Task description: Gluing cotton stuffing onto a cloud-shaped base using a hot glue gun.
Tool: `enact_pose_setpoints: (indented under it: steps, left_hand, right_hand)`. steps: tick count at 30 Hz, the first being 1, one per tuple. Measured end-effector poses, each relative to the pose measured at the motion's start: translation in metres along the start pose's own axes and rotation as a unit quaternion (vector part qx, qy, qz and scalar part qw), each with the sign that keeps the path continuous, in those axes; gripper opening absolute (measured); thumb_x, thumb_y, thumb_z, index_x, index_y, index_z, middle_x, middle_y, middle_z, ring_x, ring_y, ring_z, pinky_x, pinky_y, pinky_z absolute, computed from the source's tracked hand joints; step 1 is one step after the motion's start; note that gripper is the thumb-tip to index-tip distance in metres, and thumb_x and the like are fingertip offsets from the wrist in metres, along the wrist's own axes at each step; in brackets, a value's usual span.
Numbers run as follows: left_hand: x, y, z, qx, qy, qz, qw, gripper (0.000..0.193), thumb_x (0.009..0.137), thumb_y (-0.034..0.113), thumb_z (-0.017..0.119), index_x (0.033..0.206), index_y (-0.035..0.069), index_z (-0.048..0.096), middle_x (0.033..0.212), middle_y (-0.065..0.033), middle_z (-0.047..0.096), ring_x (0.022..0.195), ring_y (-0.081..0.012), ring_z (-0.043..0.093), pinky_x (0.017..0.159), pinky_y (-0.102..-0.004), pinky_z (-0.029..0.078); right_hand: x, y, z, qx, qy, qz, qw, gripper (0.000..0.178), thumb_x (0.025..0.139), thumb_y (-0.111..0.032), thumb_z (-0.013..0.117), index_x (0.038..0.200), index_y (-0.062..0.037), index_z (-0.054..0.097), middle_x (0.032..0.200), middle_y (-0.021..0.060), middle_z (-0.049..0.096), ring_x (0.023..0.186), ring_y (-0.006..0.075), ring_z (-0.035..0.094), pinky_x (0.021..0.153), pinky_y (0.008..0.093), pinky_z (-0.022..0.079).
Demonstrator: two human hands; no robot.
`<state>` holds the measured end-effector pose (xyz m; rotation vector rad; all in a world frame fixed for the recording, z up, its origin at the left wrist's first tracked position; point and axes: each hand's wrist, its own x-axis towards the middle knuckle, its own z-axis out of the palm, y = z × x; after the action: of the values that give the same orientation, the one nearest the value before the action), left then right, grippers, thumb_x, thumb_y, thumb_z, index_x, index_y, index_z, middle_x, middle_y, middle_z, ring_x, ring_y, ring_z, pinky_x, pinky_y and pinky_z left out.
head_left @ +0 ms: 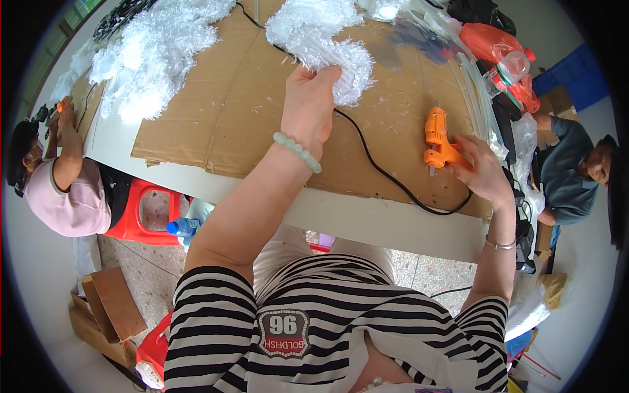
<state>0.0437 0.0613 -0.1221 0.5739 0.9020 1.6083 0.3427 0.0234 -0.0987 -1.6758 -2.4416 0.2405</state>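
Note:
My left hand pinches the near edge of a strip of shiny white tinsel at the far middle of the cardboard sheet. Its thumb and fingers are closed on the fringe. On the right, my right hand has its fingers on the handle of an orange glue gun, low over the cardboard. Part of the grip is hidden behind the fingers. A black cord curves across the cardboard between my hands and runs toward my right hand.
More white tinsel is heaped at the far left. Clear strips, a plastic bottle and a red bag crowd the right edge. One person works at left; another is at right. A red stool stands left.

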Motion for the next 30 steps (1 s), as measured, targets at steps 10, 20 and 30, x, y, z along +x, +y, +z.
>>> enact_pose_setpoints:
  steps: [10,20,30]
  left_hand:
    - [0.002,0.001,-0.007,0.086,-0.015,0.006,0.996,0.01,0.082,0.014,0.059,0.09,0.008,0.059,0.067,0.0033,0.05,0.048,-0.0053,0.038,0.036,-0.0255,0.023]
    - [0.0,-0.004,-0.004,0.065,-0.014,0.053,0.996,0.006,0.079,0.011,0.059,0.08,0.005,0.059,0.067,0.0033,0.052,0.051,-0.0046,0.04,0.042,-0.0244,0.028]
    - [-0.007,-0.013,0.0,0.149,-0.083,0.112,0.979,0.014,0.084,0.008,0.054,0.091,0.002,0.065,0.07,0.0051,0.055,0.062,-0.002,0.043,0.053,-0.0215,0.034]
  right_hand:
    - [0.004,-0.019,0.027,-0.095,0.148,-0.027,0.984,0.037,0.068,-0.002,0.06,0.104,0.0027,0.055,0.104,0.0196,0.056,0.091,0.0397,0.056,0.08,0.0401,0.048]
    - [0.008,-0.063,0.023,0.253,0.149,-0.17,0.941,0.022,0.081,-0.01,0.059,0.099,0.0009,0.053,0.089,0.0154,0.055,0.072,0.0353,0.056,0.064,0.0367,0.047]
    - [0.016,-0.075,0.031,0.195,0.096,-0.165,0.962,0.028,0.09,-0.014,0.055,0.113,0.0014,0.054,0.101,0.0109,0.059,0.087,0.0203,0.058,0.079,0.0299,0.045]
